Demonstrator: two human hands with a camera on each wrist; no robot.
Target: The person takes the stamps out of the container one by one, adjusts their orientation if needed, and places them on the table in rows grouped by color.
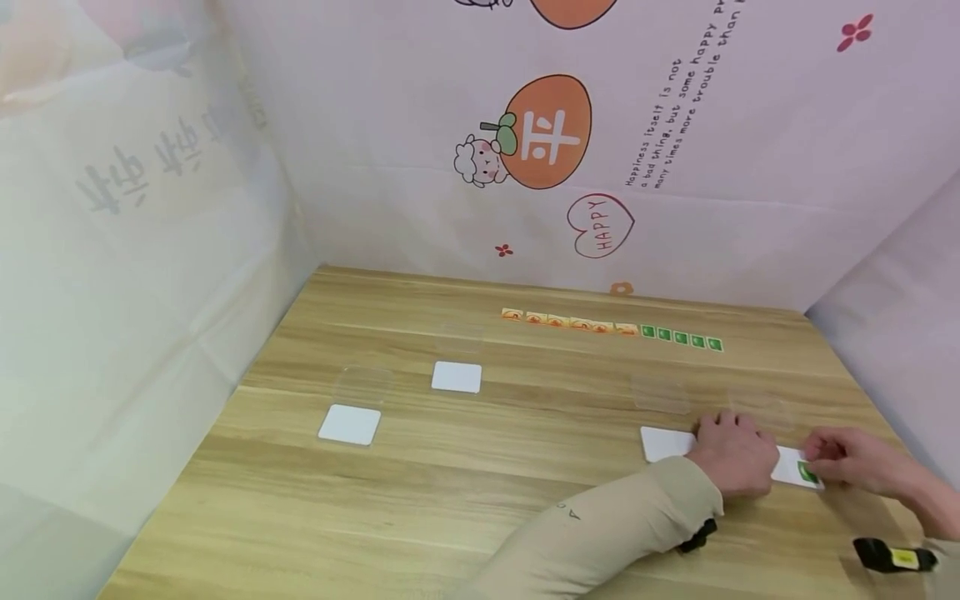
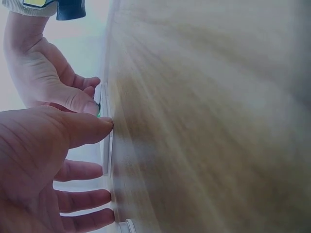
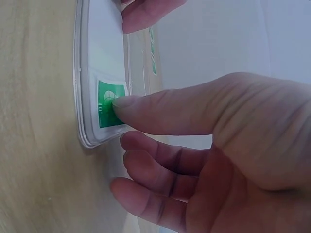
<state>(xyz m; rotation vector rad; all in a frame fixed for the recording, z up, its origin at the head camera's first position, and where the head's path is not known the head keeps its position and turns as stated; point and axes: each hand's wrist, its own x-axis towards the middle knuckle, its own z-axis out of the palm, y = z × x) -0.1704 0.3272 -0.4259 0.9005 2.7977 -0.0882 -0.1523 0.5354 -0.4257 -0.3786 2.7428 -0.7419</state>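
Note:
A white card (image 1: pixel 785 467) with a clear, raised rim lies at the right of the wooden table. My left hand (image 1: pixel 735 454) covers its left part, holding it between thumb and fingers at its edges. At the card's right end is a small green stamp-like sticker (image 3: pixel 111 104) with a pale scalloped border. The thumb of my right hand (image 1: pixel 862 462) presses on this sticker. In the right wrist view, the other right fingers (image 3: pixel 148 199) curve loosely beside the card's end. Another white card (image 1: pixel 666 444) lies just left of my left hand, partly hidden by it.
Two white cards, one at far left (image 1: pixel 350 424) and one further back (image 1: pixel 457 377), lie on the table (image 1: pixel 450 500). Clear covers (image 1: pixel 660 394) lie behind the cards. Along the back runs a row of orange stickers (image 1: pixel 557 321) and green stickers (image 1: pixel 681 337). Printed cloth (image 1: pixel 405 192) surrounds the table.

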